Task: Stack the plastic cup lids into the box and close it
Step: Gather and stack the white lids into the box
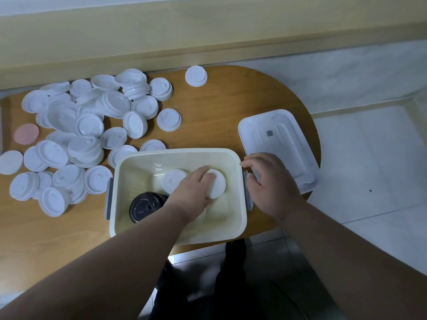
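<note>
A cream plastic box with grey side latches stands open at the table's near edge. Inside it my left hand grips a white cup lid toward the right side. Another white lid lies behind it, and a black lid sits at the box's left. My right hand rests with spread fingers on the box's right rim, holding nothing. A large heap of white lids covers the table's left half. The box's white cover lies upside down to the right.
The wooden table has a rounded right end over a white tiled floor. A single lid lies at the back, and a pink disc at the far left. A yellowish ledge runs behind the table.
</note>
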